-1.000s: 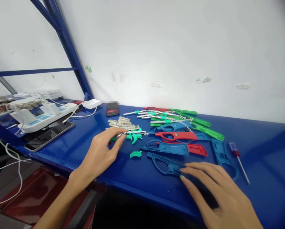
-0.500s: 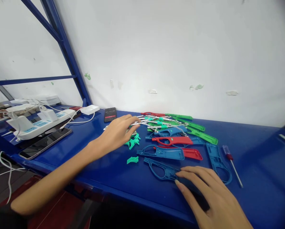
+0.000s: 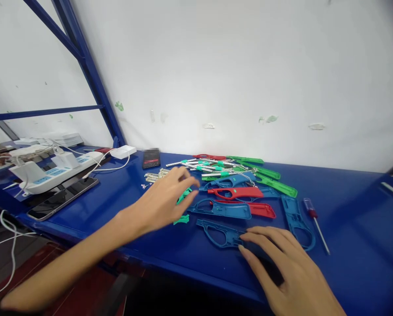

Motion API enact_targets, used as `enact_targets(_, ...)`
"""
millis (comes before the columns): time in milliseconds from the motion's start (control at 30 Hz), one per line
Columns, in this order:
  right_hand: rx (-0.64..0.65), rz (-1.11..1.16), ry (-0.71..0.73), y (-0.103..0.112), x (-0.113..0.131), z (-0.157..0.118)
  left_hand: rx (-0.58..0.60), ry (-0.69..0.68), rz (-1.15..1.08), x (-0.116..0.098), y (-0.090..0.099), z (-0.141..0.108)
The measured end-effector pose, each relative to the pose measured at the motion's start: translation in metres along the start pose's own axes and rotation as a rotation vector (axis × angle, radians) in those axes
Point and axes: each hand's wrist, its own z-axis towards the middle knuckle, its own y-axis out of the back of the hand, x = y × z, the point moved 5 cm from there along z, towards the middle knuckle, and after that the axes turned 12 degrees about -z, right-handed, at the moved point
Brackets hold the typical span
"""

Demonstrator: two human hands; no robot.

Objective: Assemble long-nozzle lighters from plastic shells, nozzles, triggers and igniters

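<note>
While the right hand [image 3: 290,267] holds one end of a blue handle shell [image 3: 231,238] near the front edge of a blue table [image 3: 354,210], the left hand [image 3: 165,197] hangs over small teal pieces [image 3: 182,219], its thumb and fingers loosely apart. Beyond, I see a red shell [image 3: 245,192] among blue and green shells [image 3: 236,210]; a screwdriver [image 3: 312,213] lies to the right.

A blue plastic handle [image 3: 231,238] with a big hole lies flat, one end hidden. Small green bits [image 3: 182,219] lie nearby, perhaps touching.
</note>
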Motion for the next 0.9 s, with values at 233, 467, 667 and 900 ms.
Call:
enact_targets(233, 0.012, -0.035, 0.024, -0.005, -0.001, -0.001, 0.01, 0.182, -0.017, 0.004, -0.026, -0.067)
enact_targets(467, 0.019, -0.095, 0.081, -0.007, 0.003, -0.002, -0.088, 0.297, 0.107, 0.024, -0.028, -0.051)
enact_targets(667, -0.049, -0.014, -0.117, 0.013, -0.013, -0.001, -0.107, 0.262, 0.057, 0.017, -0.031, -0.057)
enact_targets(900, -0.026, -0.3, -0.489, 0.042, -0.114, -0.018, -0.301, 0.081, -0.023, 0.004, -0.024, -0.063)
